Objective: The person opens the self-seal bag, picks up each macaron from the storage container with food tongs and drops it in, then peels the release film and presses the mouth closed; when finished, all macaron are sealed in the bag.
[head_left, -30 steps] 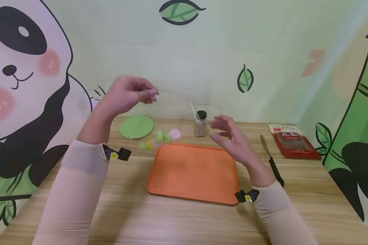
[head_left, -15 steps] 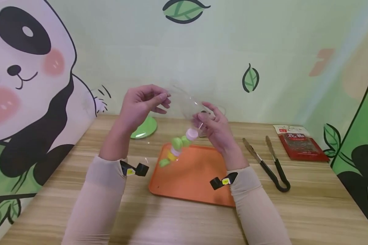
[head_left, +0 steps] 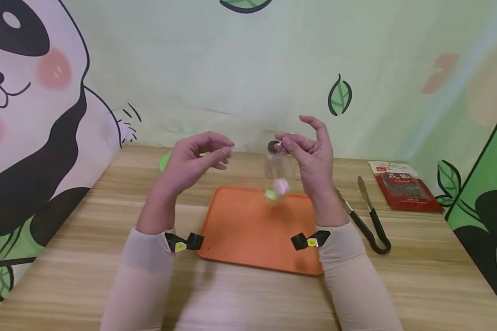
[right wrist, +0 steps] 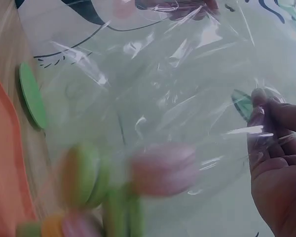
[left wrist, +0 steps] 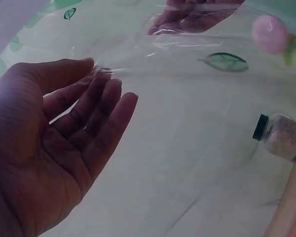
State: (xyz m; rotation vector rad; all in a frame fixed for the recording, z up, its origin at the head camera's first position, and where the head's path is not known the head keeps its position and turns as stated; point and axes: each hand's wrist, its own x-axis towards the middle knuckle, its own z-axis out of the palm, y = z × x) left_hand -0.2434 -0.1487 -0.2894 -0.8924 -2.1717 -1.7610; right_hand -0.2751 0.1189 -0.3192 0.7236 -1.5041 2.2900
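Observation:
In the head view, my left hand (head_left: 200,158) and right hand (head_left: 314,156) are raised over the back of the orange tray (head_left: 252,230). Between them stretches a clear plastic bag (right wrist: 163,89), crinkled and shiny. My left thumb and index fingertip pinch one edge of it, as the left wrist view shows. Its other side is pinched by my right thumb and index finger. Low in the bag hang several macarons, blurred by motion: a pink macaron (right wrist: 163,168), a green macaron (right wrist: 84,175) and others, one yellow. They hang above the tray without touching it.
Behind the bag stands a black-capped jar (head_left: 274,161). Black-handled tongs (head_left: 377,230) and a red packet (head_left: 407,188) lie on the right of the wooden table. A green plate (head_left: 164,162), partly behind my left hand, lies at the back left.
My right hand, at first relaxed beside the bag, has reached in and taken hold of its edge. The macarons have swung to the right, and my left hand has come lower.

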